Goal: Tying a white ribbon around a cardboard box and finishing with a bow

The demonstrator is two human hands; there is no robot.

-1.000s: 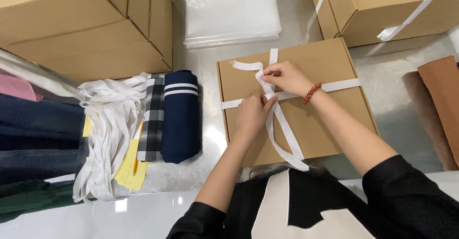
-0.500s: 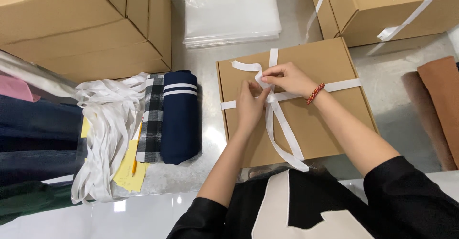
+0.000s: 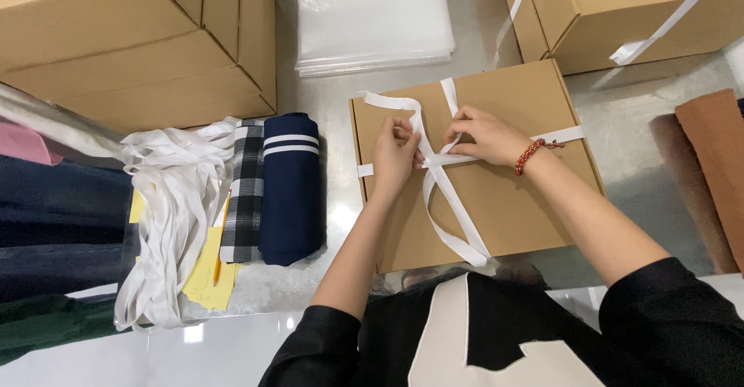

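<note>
A flat brown cardboard box (image 3: 511, 201) lies in front of me with a white ribbon (image 3: 446, 216) wrapped across it both ways. My left hand (image 3: 394, 154) pinches the ribbon near the box's middle, beside a loop that arcs toward the box's upper left. My right hand (image 3: 484, 135), with a red bead bracelet on its wrist, grips the ribbon at the crossing point. Two loose ribbon tails hang down over the box's front edge.
A rolled navy cloth (image 3: 291, 189) and a plaid cloth (image 3: 244, 189) lie left of the box, beside a heap of white ribbons (image 3: 167, 216) and stacked dark fabrics (image 3: 54, 224). Large cartons (image 3: 139, 38) stand at top left, clear bags (image 3: 372, 19) at top centre, a ribboned box (image 3: 620, 11) at top right, brown fabric (image 3: 713, 162) at right.
My left hand has risen from the box's middle up to the ribbon crossing, meeting my right hand. The loop at the upper left has grown larger.
</note>
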